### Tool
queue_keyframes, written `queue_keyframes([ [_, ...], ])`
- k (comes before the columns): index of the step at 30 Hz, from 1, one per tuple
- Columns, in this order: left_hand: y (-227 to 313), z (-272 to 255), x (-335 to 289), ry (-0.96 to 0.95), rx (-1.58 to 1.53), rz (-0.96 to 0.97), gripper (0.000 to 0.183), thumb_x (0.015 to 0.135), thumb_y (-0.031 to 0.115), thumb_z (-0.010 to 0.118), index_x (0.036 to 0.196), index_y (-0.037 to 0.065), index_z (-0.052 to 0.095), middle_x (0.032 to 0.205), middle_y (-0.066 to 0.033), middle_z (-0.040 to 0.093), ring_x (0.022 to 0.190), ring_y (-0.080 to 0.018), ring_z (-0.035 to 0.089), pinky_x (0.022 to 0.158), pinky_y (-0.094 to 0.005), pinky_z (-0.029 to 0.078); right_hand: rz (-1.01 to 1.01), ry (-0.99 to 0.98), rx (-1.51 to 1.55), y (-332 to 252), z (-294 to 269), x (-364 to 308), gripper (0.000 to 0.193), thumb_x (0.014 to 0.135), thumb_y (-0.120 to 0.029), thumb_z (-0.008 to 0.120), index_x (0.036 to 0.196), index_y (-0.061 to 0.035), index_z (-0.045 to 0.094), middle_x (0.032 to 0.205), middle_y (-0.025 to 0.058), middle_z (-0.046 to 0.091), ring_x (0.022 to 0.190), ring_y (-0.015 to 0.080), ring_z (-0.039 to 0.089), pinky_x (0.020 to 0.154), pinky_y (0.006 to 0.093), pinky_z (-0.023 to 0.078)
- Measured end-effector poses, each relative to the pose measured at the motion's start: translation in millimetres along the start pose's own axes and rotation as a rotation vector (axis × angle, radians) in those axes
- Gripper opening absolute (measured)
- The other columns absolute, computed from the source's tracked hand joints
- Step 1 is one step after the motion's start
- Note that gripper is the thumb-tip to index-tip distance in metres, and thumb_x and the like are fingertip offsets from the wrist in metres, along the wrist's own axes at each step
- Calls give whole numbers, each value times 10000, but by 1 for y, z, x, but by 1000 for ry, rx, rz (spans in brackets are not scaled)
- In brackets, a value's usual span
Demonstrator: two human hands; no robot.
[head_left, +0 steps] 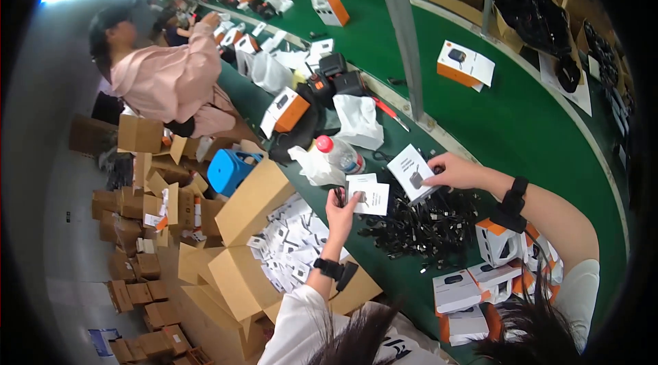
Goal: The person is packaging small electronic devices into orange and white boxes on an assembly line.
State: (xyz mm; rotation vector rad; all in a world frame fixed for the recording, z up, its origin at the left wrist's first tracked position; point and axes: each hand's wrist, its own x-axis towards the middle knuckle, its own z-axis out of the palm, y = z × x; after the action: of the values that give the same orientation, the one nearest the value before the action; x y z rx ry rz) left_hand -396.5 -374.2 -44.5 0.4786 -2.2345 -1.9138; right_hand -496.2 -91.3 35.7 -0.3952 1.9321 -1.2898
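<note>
Dark green worktop carries a pile of black cables. Left hand: fingers closed on white leaflets, left of the pile. Right hand: fingers gripping a white booklet by its right edge, at the pile's far side.

Print on the white leaflet in the right hand is too small to read. Dark hair, cut off by the lower edge, hides part of the white-and-orange boxes. A nearer co-worker partly hides a blurred, distant co-worker.
</note>
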Motion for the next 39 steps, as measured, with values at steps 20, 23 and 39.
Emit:
queue_keyframes([
  [20, 90, 17, -85, 75, -37, 17, 286, 780, 203, 675, 885, -57, 615, 831, -74, 623, 736, -121, 525, 686, -275, 428, -165, -27, 130, -41, 57, -52, 246, 762, -246, 691, 814, -26, 594, 629, 1, 551, 514, 69, 508, 459, 235, 410],
  [23, 74, -53, -81, 346, 276, -226, 364, 769, 236, 687, 949, -58, 570, 894, -95, 606, 760, -142, 529, 671, -288, 429, -6, 38, -41, -33, 18, -57, 234, 780, -289, 628, 883, -81, 603, 658, -9, 536, 581, 75, 490, 475, 239, 414],
  [39, -191, -320, -101, 643, 168, -445, 320, 778, 324, 669, 687, 91, 470, 516, 48, 326, 398, -80, 265, 357, -271, 201, 445, 623, 140, 116, -191, -37, 402, 762, -377, 657, 859, -7, 534, 657, -3, 455, 449, 46, 327, 393, 201, 255],
])
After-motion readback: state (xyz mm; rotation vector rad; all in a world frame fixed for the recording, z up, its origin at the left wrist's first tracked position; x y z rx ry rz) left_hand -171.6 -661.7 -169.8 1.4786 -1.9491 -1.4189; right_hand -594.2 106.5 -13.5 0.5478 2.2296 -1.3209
